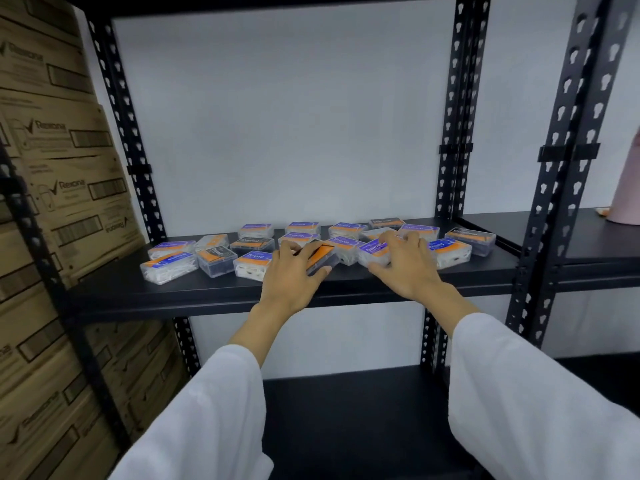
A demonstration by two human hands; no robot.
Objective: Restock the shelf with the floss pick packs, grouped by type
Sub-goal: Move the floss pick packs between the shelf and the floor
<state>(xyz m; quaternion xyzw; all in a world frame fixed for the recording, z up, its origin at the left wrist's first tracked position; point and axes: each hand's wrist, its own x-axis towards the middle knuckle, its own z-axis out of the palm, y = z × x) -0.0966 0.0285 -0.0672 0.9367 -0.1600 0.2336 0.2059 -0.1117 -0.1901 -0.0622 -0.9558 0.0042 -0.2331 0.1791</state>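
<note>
Many small clear floss packs [304, 244] lying flat and mixed up on the black shelf [207, 292], spread from the left side to the right side. Purple and orange labels on most, black labels on a few. Words like "Round" and "Smooth" on some lids; other words too blurry to read.

Left hand [294, 271] reaching onto the shelf near the middle. Fingers curled over the top of a dark pack [323, 259], thumb under its front edge, gripping it. Front end of that pack tipped up a little, maybe just off the shelf, hard to tell.

Right hand [403, 263] just beside it. Fingers spread and fairly straight, resting on top of a "Smooth" pack [372, 252] with white picks inside. Thumb stretched out low to the left, along the front of that pack.

White sleeves [214, 410] on both arms.

Tall stack of brown cardboard boxes [59, 188] on the left, next to the black metal posts. Lower black shelf [346, 410] under the arms. Pale wall [277, 116] behind. Bit of pink cloth [628, 188] at the far right edge.
</note>
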